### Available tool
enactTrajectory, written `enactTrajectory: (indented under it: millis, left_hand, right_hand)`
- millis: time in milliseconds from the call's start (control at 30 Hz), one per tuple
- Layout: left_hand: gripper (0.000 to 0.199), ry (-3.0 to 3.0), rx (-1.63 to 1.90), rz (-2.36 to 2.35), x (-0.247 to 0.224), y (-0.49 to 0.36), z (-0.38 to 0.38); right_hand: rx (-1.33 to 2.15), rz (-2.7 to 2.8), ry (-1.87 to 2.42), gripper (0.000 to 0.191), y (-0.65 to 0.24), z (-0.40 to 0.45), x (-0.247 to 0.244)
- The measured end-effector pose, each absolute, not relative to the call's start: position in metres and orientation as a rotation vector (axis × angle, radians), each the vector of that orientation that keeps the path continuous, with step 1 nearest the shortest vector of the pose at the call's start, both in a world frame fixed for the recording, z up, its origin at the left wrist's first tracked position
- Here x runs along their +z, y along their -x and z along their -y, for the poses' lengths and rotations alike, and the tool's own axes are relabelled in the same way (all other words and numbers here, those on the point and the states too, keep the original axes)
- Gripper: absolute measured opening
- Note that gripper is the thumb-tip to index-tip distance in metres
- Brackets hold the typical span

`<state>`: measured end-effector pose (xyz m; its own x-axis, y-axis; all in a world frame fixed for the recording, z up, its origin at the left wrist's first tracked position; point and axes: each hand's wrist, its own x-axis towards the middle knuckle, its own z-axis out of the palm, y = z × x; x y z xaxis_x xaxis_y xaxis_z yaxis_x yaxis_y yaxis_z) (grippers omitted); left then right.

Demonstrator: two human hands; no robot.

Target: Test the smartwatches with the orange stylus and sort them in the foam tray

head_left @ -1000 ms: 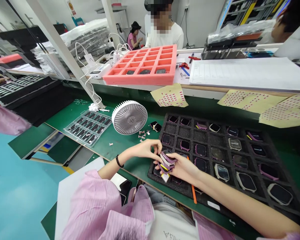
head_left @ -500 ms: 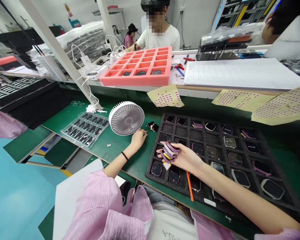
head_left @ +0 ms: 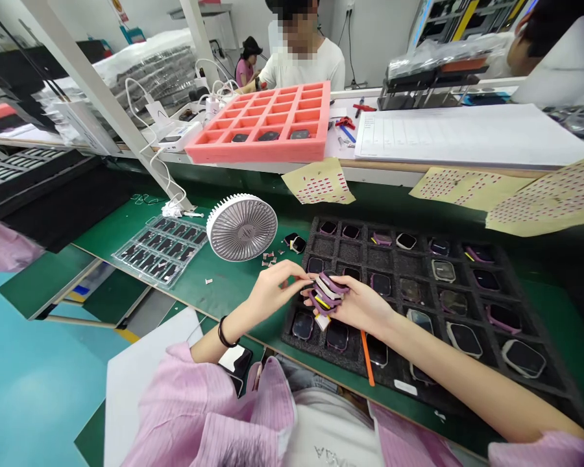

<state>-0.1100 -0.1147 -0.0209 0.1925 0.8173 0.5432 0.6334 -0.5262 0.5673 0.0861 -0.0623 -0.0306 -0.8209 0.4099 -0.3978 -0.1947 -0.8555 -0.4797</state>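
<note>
The right hand (head_left: 363, 306) grips a stack of purple-framed smartwatch cases (head_left: 329, 294), fingers closed around it, over the near corner of the black foam tray (head_left: 328, 250). The left hand's (head_left: 277, 292) fingertips (head_left: 302, 277) reach the stack's edge; any pinch cannot be confirmed. Most cells hold cases; some upper cells remain bare.

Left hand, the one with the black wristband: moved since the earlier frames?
Yes. The left hand has moved right, away from the round white desk fan, back toward the stack of purple watch frames held in the right hand.
</note>
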Motion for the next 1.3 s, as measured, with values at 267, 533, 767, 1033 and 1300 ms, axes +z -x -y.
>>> enactTrajectory:
  millis: [267, 533, 767, 1033, 1300]
  left_hand:
    - [0.018, -2.803, 1.271, -1.069, -0.020, 0.108, 0.125]
    - [0.022, -3.103, 0.965, -1.118, -0.007, 0.101, 0.135]
    - [0.024, -2.859, 0.784, -1.016, -0.003, 0.107, 0.129]
    - [0.020, -1.918, 0.986, -0.907, -0.009, 0.115, 0.125]
    - [0.041, -1.639, 0.616, -0.747, -0.031, 0.119, 0.133]
  right_hand:
    - [2.693, 0.533, 0.698, 0.032, -0.085, 0.070, -0.021]
    - [2.644, 0.508, 0.777, 0.031, -0.084, 0.071, -0.021]
    - [2.677, 0.679, 0.693, 0.029, -0.087, 0.071, -0.031]
    - [2.841, 0.869, 0.489, 0.025, -0.089, 0.088, -0.021]
    - [2.802, 0.818, 0.680, 0.026, -0.085, 0.128, -0.027]
